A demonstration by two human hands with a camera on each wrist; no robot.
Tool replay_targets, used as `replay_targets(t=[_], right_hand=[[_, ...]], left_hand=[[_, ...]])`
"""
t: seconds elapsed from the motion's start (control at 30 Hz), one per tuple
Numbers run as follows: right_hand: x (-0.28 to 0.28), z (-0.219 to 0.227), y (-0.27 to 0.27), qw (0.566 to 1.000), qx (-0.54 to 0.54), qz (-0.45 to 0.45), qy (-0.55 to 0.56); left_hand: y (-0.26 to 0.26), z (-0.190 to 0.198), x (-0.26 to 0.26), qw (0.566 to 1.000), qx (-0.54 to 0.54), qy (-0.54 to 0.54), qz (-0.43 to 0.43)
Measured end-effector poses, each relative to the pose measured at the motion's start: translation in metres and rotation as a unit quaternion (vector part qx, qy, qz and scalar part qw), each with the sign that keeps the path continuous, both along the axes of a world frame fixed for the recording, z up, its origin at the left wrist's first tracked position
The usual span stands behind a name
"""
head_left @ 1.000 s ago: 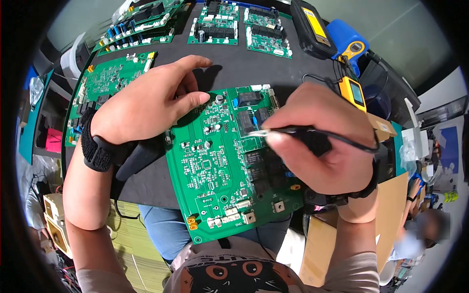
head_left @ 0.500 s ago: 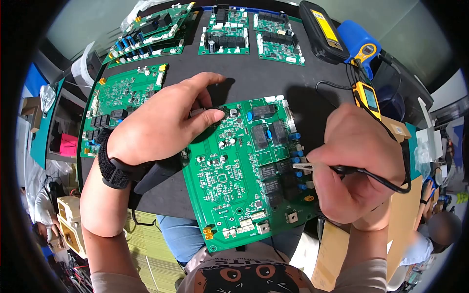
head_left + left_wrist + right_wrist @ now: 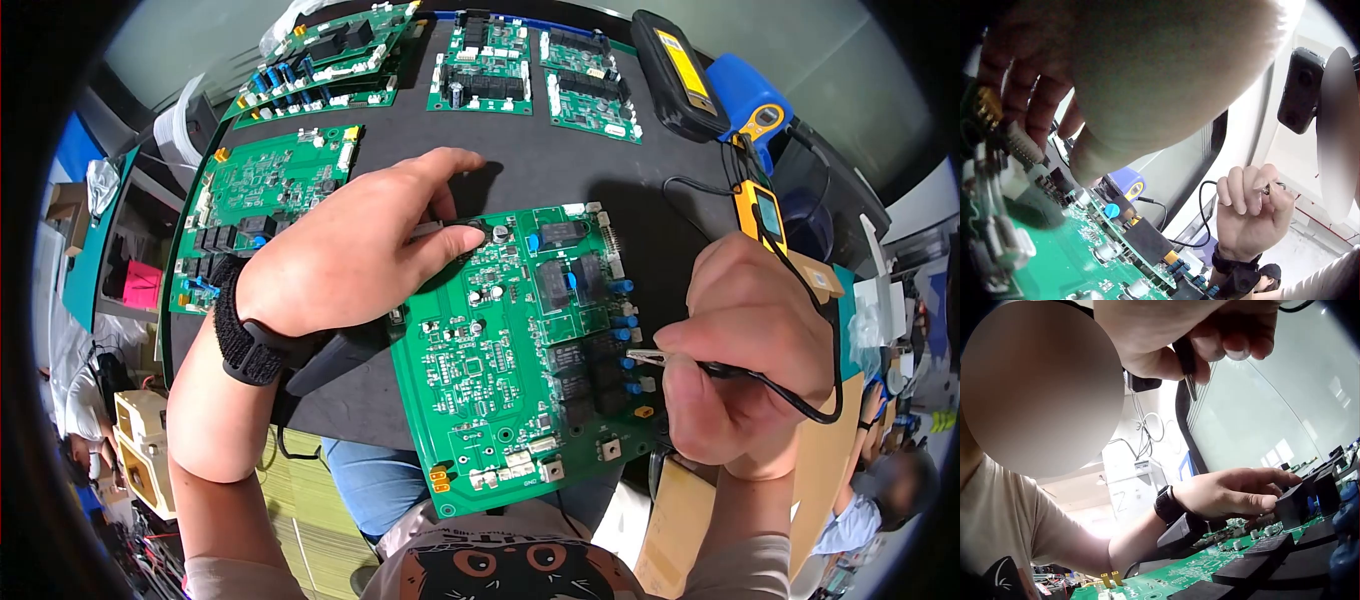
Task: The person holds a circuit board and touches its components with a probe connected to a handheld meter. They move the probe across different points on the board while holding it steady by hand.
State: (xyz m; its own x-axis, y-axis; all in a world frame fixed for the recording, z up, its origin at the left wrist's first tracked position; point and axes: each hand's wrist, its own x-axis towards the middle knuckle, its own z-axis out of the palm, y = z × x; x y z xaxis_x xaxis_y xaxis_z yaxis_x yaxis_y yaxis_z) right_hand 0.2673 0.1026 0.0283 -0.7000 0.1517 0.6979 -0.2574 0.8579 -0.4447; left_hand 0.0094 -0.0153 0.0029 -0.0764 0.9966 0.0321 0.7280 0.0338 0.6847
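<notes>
A large green circuit board [image 3: 497, 420] with black relays [image 3: 553, 286] lies in front of me, its near corner over the lap. My left hand [image 3: 370, 245] lies across its upper left edge, thumb over the board and index finger stretched out. In the left wrist view, my left fingers [image 3: 1035, 106] hang beyond the edge connectors. My right hand [image 3: 765, 345] pinches a slim black tool with pale metal tips [image 3: 645, 355], a black cable running from it. Those tips overlap the board's right edge beside the blue round parts [image 3: 625, 322]; in the right wrist view, the tool tip [image 3: 1192, 389] shows above the board.
Another green board [image 3: 270, 175] lies at left, with stacked boards [image 3: 330, 65] behind it. Small boards [image 3: 485, 85] stand at the back. A black case [image 3: 680, 80], blue station [image 3: 745, 90] and yellow meter [image 3: 760, 212] line the right. Cardboard [image 3: 680, 530] stands near the right arm.
My right hand has moved from over the upper relays to the board's right edge, bringing the tool along. The head view has shifted. The left hand keeps its place on the board.
</notes>
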Motion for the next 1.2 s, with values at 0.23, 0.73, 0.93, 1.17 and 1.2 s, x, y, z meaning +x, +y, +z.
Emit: replay_targets(t=[0.23, 0.73, 0.93, 1.17, 1.2], right_hand=[[-0.0007, 0.0002, -0.0023, 1.000, 0.021, -0.006, -0.007], [0.0011, 0.0018, -0.0040, 1.000, -0.004, -0.009, -0.024], [-0.0028, 0.0050, 0.0028, 0.994, -0.063, 0.030, -0.081], [-0.0063, 0.0039, 0.0024, 0.981, -0.130, 0.029, -0.143], [-0.0068, 0.0038, 0.0016, 0.982, -0.125, 0.034, -0.141]], left_hand=[[0.0006, -0.0020, -0.0016, 1.000, 0.003, 0.001, -0.003], [0.0026, -0.0032, -0.0028, 1.000, 0.012, -0.011, -0.015], [0.0019, 0.0003, -0.0012, 1.000, -0.011, -0.016, -0.002], [0.0009, 0.0027, 0.0004, 1.000, -0.017, -0.014, 0.007], [0.0013, 0.0027, -0.0001, 1.000, -0.016, -0.014, 0.008]])
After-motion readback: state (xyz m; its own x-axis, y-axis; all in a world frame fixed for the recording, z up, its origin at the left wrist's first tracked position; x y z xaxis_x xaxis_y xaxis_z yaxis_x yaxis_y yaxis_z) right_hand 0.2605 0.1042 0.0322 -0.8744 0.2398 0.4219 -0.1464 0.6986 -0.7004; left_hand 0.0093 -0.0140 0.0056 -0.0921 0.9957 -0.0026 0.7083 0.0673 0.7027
